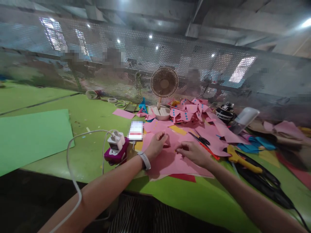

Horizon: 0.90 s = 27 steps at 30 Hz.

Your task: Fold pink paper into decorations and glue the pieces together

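Note:
My left hand [157, 144], a white band on its wrist, rests on a pile of pink paper sheets [170, 158] with its fingers curled and pinched on a small pink paper piece [167, 139]. My right hand [191, 152] lies beside it on the same sheets, fingers bent and pinched together; what they hold is too small to make out. Black-handled scissors [201, 139] lie just beyond my right hand.
A small desk fan [163, 90] stands behind a heap of folded pink shapes with blue dots [188, 111]. A magenta power strip with a white charger [116, 147] and cable sits left. A yellow glue gun [239, 158], tape rolls [113, 100], a green sheet [31, 136] and a mesh screen [218, 71] surround the green table [92, 119].

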### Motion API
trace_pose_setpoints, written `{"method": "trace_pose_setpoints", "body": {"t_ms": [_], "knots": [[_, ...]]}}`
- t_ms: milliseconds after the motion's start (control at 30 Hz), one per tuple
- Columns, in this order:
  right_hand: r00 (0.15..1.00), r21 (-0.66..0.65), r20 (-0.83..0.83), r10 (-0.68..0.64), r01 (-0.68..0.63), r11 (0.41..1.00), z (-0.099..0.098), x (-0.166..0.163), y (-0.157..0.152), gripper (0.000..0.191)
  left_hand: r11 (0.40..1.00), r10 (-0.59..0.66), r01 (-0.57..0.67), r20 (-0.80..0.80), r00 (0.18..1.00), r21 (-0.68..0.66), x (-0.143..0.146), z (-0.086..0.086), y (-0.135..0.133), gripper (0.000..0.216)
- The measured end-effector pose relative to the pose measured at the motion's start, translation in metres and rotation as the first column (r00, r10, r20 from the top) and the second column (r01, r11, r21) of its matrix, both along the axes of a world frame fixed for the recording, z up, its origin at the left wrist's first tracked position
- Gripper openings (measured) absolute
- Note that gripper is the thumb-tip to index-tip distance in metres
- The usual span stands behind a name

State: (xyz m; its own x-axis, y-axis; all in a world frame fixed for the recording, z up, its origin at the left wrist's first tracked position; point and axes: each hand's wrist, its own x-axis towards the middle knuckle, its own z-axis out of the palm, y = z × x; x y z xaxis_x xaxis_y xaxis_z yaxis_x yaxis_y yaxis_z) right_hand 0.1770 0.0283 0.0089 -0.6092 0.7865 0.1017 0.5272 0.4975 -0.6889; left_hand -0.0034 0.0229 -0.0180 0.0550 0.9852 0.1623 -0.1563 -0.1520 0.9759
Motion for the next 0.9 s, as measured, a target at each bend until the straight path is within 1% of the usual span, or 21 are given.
{"method": "trace_pose_setpoints", "body": {"t_ms": [67, 133, 267, 367, 467, 600, 767, 900], "knots": [[0.998, -0.027, -0.065, -0.022, 0.021, 0.999, 0.003, 0.003, 0.006, 0.022, 0.999, -0.029, 0.028, -0.024, 0.999, -0.019, 0.001, 0.000, 0.000, 0.026], [0.993, -0.018, -0.102, -0.067, 0.065, 0.998, 0.003, 0.004, 0.011, 0.023, 0.997, -0.057, 0.056, -0.026, 0.998, -0.044, 0.002, -0.001, -0.001, 0.026], [0.981, 0.030, -0.133, -0.139, 0.145, 0.989, -0.004, 0.001, 0.013, 0.022, 0.993, -0.099, 0.100, 0.010, 0.995, -0.070, 0.006, -0.003, -0.003, 0.028], [0.968, 0.079, -0.178, -0.180, 0.196, 0.977, -0.010, -0.002, 0.012, 0.020, 0.991, -0.100, 0.103, 0.032, 0.994, -0.087, 0.008, -0.003, -0.005, 0.031], [0.949, 0.087, -0.210, -0.235, 0.257, 0.962, -0.013, -0.004, 0.013, 0.019, 0.989, -0.115, 0.118, 0.042, 0.993, -0.085, 0.008, -0.002, -0.006, 0.033], [0.950, 0.087, -0.218, -0.224, 0.248, 0.965, -0.017, -0.005, 0.012, 0.017, 0.992, -0.111, 0.110, -0.021, 0.994, -0.059, 0.007, -0.004, -0.004, 0.032], [0.950, 0.144, -0.220, -0.221, 0.255, 0.956, -0.018, -0.005, 0.008, 0.016, 0.997, -0.062, 0.065, -0.069, 0.996, 0.031, 0.007, -0.009, -0.001, 0.030], [0.944, 0.109, -0.253, -0.213, 0.247, 0.963, -0.018, -0.005, 0.008, 0.016, 0.996, -0.038, 0.044, -0.086, 0.996, 0.074, 0.008, -0.006, -0.001, 0.030]]}}
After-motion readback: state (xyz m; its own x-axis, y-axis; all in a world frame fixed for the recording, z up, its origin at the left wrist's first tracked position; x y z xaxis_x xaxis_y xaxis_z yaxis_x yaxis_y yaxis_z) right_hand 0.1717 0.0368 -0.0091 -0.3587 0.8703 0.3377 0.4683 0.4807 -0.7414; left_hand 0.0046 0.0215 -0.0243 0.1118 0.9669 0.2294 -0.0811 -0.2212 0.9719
